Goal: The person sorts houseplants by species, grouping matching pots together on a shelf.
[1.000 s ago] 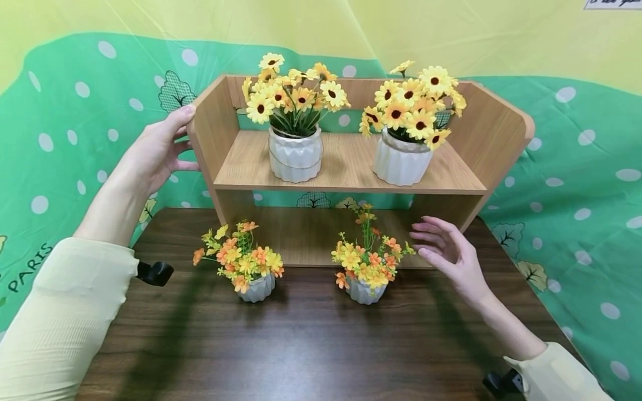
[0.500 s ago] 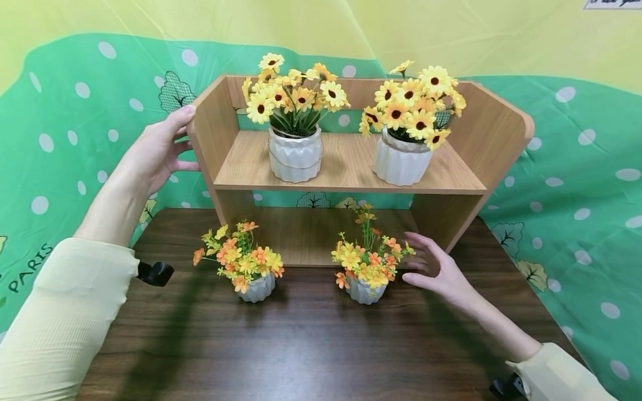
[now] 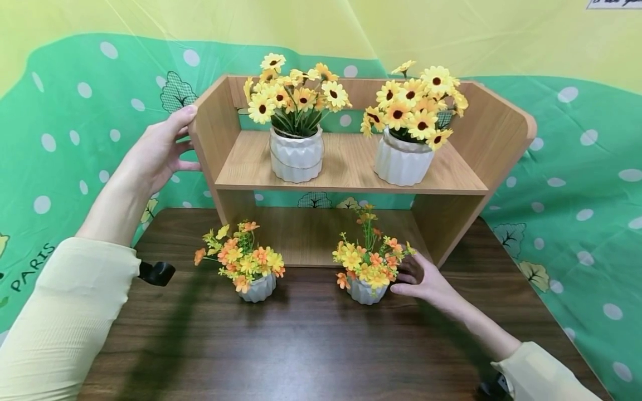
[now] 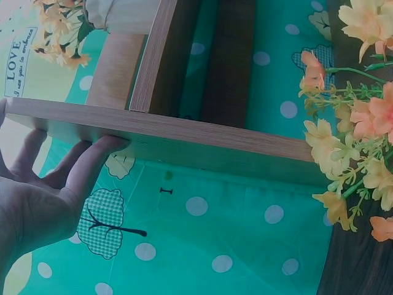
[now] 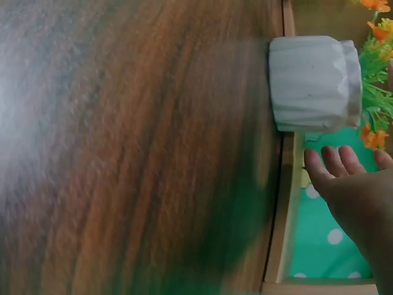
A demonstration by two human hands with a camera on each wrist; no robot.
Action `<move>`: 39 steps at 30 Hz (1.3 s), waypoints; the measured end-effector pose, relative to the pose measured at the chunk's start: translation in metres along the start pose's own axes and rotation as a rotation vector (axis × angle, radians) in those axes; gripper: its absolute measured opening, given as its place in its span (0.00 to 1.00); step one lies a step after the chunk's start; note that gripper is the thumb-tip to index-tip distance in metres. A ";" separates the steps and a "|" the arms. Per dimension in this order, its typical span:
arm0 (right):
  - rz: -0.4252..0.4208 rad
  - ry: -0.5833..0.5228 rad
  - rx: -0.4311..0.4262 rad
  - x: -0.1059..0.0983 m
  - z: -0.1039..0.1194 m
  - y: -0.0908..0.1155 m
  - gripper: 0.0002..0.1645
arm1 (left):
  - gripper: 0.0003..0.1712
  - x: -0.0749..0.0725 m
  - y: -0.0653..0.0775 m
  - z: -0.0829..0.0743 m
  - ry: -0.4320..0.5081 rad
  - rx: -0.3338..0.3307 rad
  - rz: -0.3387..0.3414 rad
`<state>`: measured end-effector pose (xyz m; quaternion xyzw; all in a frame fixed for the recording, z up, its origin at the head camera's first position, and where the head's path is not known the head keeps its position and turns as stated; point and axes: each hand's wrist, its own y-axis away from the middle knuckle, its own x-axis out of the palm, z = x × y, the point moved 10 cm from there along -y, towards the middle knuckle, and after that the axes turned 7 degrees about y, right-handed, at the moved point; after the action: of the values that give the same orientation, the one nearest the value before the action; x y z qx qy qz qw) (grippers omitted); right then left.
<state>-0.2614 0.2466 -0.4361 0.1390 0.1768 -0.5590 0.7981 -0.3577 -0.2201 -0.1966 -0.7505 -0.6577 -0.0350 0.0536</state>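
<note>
My left hand point(image 3: 159, 150) is at the left side panel of a two-tier wooden shelf point(image 3: 351, 190). In the left wrist view, fairly straight fingers point(image 4: 86, 160) touch the panel's outer face; the thumb is mostly cut off. Just right of a small white pot of orange and yellow flowers point(image 3: 366, 291), my right hand point(image 3: 423, 281) is held with fingers spread and thumb apart. A gap shows between the fingers and that pot point(image 5: 313, 83) in the right wrist view. Leaves hide some fingertips in the head view. A matching small flowerpot point(image 3: 259, 288) stands to the left.
On the upper shelf stand two larger white pots of yellow daisy-like flowers, one left point(image 3: 297, 159) and one right point(image 3: 403, 161). Both small pots sit on the dark wooden table point(image 3: 301, 356) in front of the shelf. A green and yellow printed cloth point(image 3: 567, 167) hangs behind.
My right hand has come down and left from beside the flowers to beside the right small pot. The left hand stays at the shelf panel, and the pots have not moved.
</note>
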 end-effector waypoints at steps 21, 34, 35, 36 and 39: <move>-0.019 0.181 0.079 0.023 -0.016 -0.018 0.54 | 0.38 0.000 -0.001 -0.001 0.003 0.007 0.007; -0.078 0.241 0.081 0.024 -0.011 -0.020 0.52 | 0.38 -0.001 -0.002 0.000 0.004 0.001 0.007; -0.080 0.234 0.081 0.024 -0.012 -0.020 0.52 | 0.38 -0.001 -0.002 0.000 0.007 0.000 0.006; -0.079 0.229 0.078 0.024 -0.012 -0.020 0.52 | 0.38 -0.001 -0.002 0.000 0.006 0.000 0.006; -0.083 0.233 0.079 0.024 -0.013 -0.021 0.51 | 0.38 0.000 -0.002 0.000 0.007 -0.002 0.006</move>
<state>-0.2747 0.2245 -0.4586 0.2265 0.2518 -0.5783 0.7422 -0.3598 -0.2201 -0.1966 -0.7524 -0.6553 -0.0380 0.0552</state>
